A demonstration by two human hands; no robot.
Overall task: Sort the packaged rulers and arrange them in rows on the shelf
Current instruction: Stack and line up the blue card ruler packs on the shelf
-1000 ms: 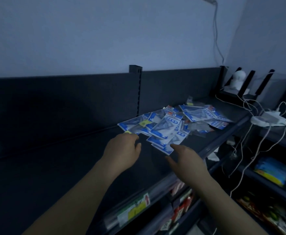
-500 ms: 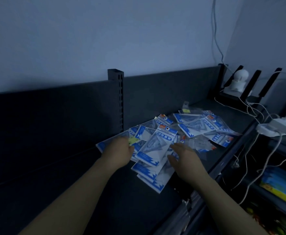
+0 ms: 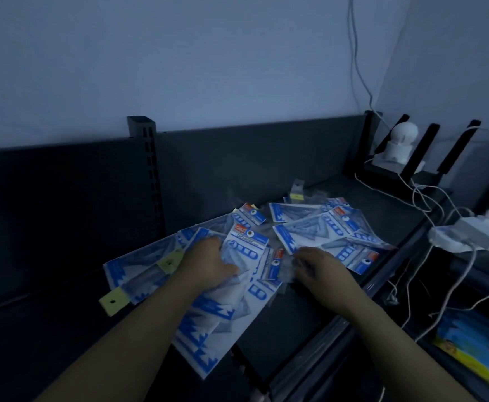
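Dim bluish wall rises behind a dark grey metal shelf (image 3: 48, 338) with a slotted upright post (image 3: 148, 169) at its back panel. Blue-and-white packaged rulers (image 3: 310, 230) lie in a loose, overlapping heap from the shelf's middle toward the right, some with yellow hang tags (image 3: 114, 300) sticking out on the left. The left hand (image 3: 208, 265) lies on the near left part of the heap, thumb across one packet; whether its grip pinches anything I cannot tell. The right hand (image 3: 321, 271) rests just beside it, its grip loosely spread, fingertips on a clear wrapper. Far right stand a small white round-headed camera (image 3: 400, 140) and a white power adapter (image 3: 475, 235) with trailing cables.
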